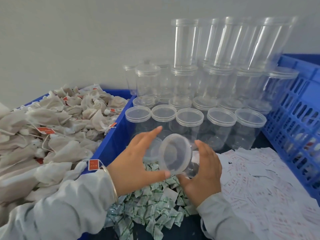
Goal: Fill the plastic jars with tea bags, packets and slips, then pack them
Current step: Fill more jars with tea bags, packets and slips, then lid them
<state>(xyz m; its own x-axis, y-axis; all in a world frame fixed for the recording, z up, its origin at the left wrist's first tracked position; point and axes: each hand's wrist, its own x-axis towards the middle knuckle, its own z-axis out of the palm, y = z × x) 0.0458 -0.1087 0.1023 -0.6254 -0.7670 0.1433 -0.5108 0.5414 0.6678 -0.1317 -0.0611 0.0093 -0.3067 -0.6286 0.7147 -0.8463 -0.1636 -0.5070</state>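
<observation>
Head view. The left hand (138, 158) and the right hand (205, 170) held 1 clear plastic jar (180, 158) between them, tilted on its side with its lid (175, 154) facing the camera. The left thumb lay under the lid's rim and the left fingers reached over the top; the right palm and curled fingers cupped the jar's far side. The jar was above a heap of green-printed packets (152, 210) on the dark table. White slips (256, 179) with red print lay just right of the packets. A blue bin (110, 146) at left held tea bags (57, 129) with red tags. Behind the hands stood stacked rows of lidded jars (204, 94); a blue perforated crate (297, 118) stood at right.
</observation>
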